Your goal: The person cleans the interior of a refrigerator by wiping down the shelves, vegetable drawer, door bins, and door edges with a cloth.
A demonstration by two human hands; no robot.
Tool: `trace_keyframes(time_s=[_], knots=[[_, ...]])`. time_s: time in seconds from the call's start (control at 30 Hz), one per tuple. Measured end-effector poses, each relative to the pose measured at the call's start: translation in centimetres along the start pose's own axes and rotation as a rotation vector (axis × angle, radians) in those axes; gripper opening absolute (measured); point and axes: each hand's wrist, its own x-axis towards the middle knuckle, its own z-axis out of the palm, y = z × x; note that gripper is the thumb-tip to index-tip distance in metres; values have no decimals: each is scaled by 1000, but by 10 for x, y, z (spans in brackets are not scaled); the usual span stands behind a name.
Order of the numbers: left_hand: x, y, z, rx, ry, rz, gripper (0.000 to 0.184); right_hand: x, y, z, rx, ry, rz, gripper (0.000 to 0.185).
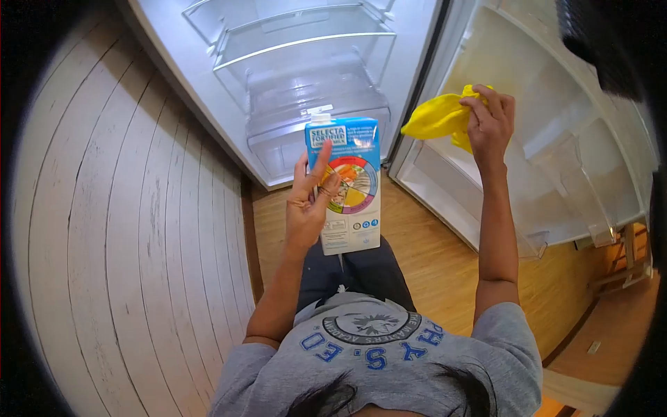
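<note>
A blue and white milk carton (358, 208) with a round food picture stands upright in my left hand (309, 201), whose fingers grip its left side and lie across its front. My right hand (490, 121) is raised to the right and pinches a bright yellow cloth (438, 117). The cloth hangs toward the left, in front of the open fridge door (486, 76), apart from the carton. Behind the carton is the clear drawer (306, 90) of the fridge.
The open fridge (243, 115) has glass shelves (306, 38) above the drawer. Clear door bins (577, 184) line the door at the right. A white plank wall (139, 208) rises at the left, and a wooden floor (431, 243) lies below. A wooden chair (625, 260) stands at the right.
</note>
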Motion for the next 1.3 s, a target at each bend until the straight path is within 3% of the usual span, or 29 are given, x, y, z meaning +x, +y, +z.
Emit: trace_keyframes(time_s=[0.07,0.13,0.2,0.23,0.3,0.33,0.4,0.47,0.57,0.67,0.77,0.83,0.9,1.0,1.07,1.17,1.27,1.3], knots=[[0,3,-3,-59,43,-41,51,-23,22,34,-11,-108,-35,23],[3,7,-2,-165,65,-109,59,-56,43,64,-70,-619,78,23],[0,11,12,-173,83,-101,63,-91,71,72,303,-1046,355,31],[-1,14,18,-194,91,-101,69,-112,83,76,307,-1044,352,31],[0,26,20,-190,100,-109,73,-140,93,77,633,-1139,363,33],[3,29,20,-189,116,-110,77,-139,101,75,632,-1136,354,33],[4,22,15,-205,144,-115,81,-140,104,54,348,-1387,632,45],[8,14,10,-224,166,-113,86,-151,117,27,140,-1310,517,50],[11,1,-2,-256,190,-120,89,-171,145,-16,145,-1401,606,56],[10,-7,-20,134,244,-47,90,-220,184,-66,-2,-1429,740,58],[9,-52,-57,374,377,52,76,-248,207,-90,39,-1485,662,59],[5,-76,-82,481,406,-66,66,-216,180,-93,297,-1364,759,48],[-4,-144,-135,779,476,-75,73,-239,183,-51,0,-1203,559,37],[-17,-201,-168,960,566,-91,74,-204,146,20,-35,-1248,421,32],[-23,-233,-189,1087,609,-204,73,-182,118,74,29,-1140,465,29],[-35,-243,-192,965,622,-244,69,-137,78,118,286,-906,402,26],[-57,-280,-211,869,722,-163,65,-126,83,125,173,-999,449,26],[-60,-275,-207,953,730,-235,64,-121,83,106,338,-1080,369,28]])
